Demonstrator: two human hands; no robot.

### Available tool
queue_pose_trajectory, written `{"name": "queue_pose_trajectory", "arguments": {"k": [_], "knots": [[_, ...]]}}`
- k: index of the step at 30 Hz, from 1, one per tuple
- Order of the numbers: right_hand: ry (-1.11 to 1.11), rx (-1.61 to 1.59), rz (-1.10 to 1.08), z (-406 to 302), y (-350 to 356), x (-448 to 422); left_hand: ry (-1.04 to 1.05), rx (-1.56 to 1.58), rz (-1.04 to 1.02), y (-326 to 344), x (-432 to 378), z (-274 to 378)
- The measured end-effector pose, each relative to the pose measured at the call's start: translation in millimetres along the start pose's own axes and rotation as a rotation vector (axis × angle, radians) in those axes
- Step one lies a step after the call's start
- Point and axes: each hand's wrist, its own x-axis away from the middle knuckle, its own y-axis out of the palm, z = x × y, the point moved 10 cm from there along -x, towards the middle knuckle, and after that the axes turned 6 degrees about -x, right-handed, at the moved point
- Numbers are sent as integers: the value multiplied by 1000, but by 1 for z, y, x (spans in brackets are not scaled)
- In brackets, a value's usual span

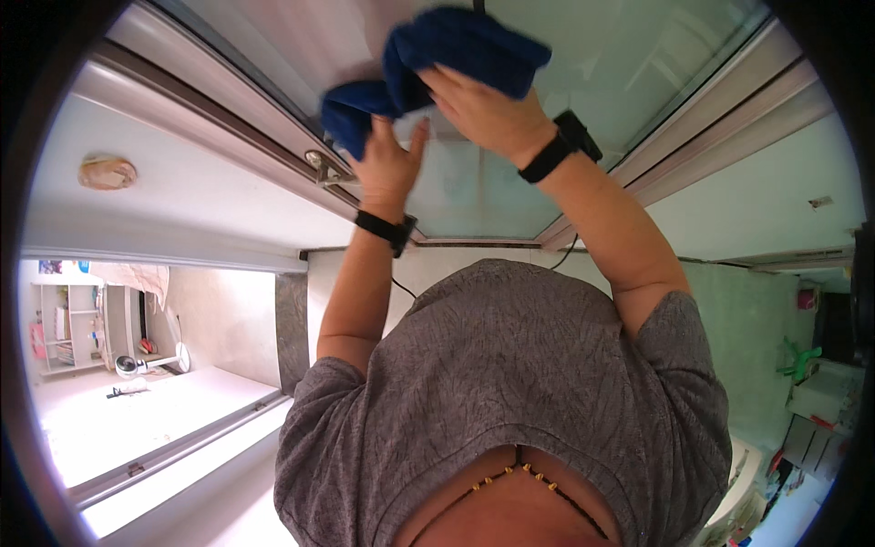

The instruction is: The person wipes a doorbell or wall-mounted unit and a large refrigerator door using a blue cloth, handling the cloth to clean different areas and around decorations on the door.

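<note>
Both of my hands are raised against a framed glass door (451, 184). A dark blue cloth (472, 48) is bunched against the pane. My right hand (482, 113) presses the larger, upper fold of it, fingers spread over its lower edge. The cloth's lower left part hangs over the fingers of my left hand (388, 161), whose thumb stands apart; part of this hand is hidden by the cloth. A metal door handle (325, 169) is on the frame just left of my left hand. Each wrist wears a black strap with a small device.
The door's metal frame (205, 147) runs along the left, with a white wall beside it. Through an open doorway at the left are a white shelf (72, 328) and a white fan (154, 359). At the right stand a green plastic item (800, 359) and white containers (824, 390).
</note>
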Motion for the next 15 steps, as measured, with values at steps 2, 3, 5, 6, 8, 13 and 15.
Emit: {"name": "queue_pose_trajectory", "arguments": {"k": [2,3,5,6,8,13,15], "knots": [[35,-83,-129,-3,16,31,229,-118,125,9,34,34],[29,-101,-172,-6,26,51,222,-103,46,28,49,34],[76,-191,-242,-5,38,86,284,-124,-89,52,74,41],[134,-263,-304,-1,46,107,276,-120,-91,60,85,39],[205,-315,-434,0,64,154,361,-121,-164,85,111,42],[212,-246,-655,2,94,250,422,-108,-371,138,157,42],[125,-226,-647,-4,88,257,539,-86,-438,150,167,52]]}}
